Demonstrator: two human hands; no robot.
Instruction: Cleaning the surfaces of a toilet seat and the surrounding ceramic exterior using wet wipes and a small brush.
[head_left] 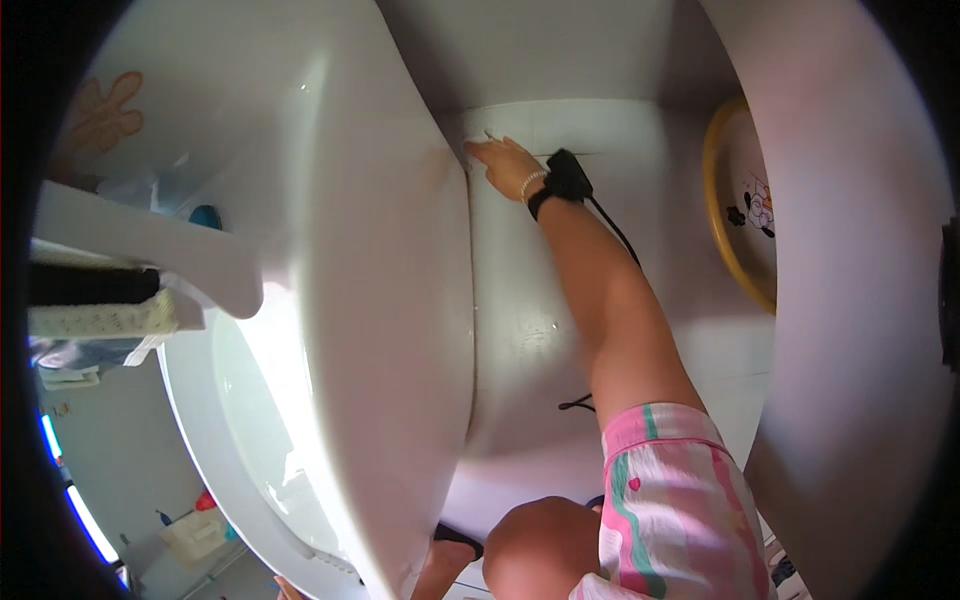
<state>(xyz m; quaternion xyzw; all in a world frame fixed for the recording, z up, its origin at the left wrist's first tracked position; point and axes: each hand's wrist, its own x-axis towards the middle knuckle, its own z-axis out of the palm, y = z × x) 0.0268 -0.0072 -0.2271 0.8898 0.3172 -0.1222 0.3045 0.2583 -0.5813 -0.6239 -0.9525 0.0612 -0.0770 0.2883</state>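
My right hand (503, 160) reaches far down along the outside of a large white ceramic bowl fixture (390, 300). Its fingers are stretched out and touch the seam where the fixture's side meets the white tiled floor (580, 125). A tiny pale sliver shows at the fingertips; whether the hand holds it is unclear. The wrist carries a bead bracelet and a black strapped device (565, 180) with a black cable running up the forearm. My left hand is out of the picture.
A yellow-rimmed round basin (722, 215) with a cartoon print stands against the wall at right. My knee (540, 550), pink striped shorts (670, 500) and a sandalled foot (455, 545) are at the bottom. A white shelf (130, 250) with black and cream items juts in at left.
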